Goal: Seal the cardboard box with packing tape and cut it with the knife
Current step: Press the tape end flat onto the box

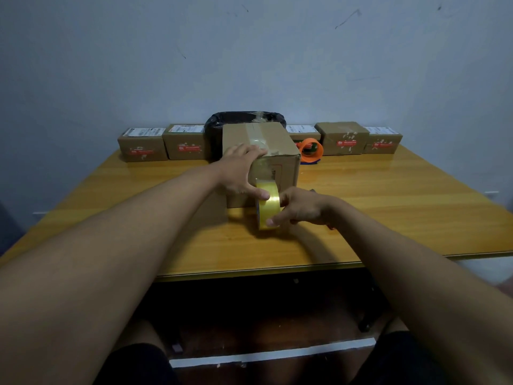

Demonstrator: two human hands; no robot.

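A brown cardboard box (286, 173) stands in the middle of the wooden table (388, 204), with clear tape running over its top and down its near face. My left hand (240, 169) lies spread on the box's near top edge, the thumb pressing the tape against the front face. My right hand (298, 208) grips the yellowish packing tape roll (268, 207) just in front of the box, low over the table, with the strip stretched from the roll up to the box. No knife can be made out.
Several small cardboard parcels with red labels (140, 147) (342, 138) line the table's far edge by the wall. A black bag-lined bin (244, 119) sits behind the box. An orange tape dispenser (311, 151) lies right of the box.
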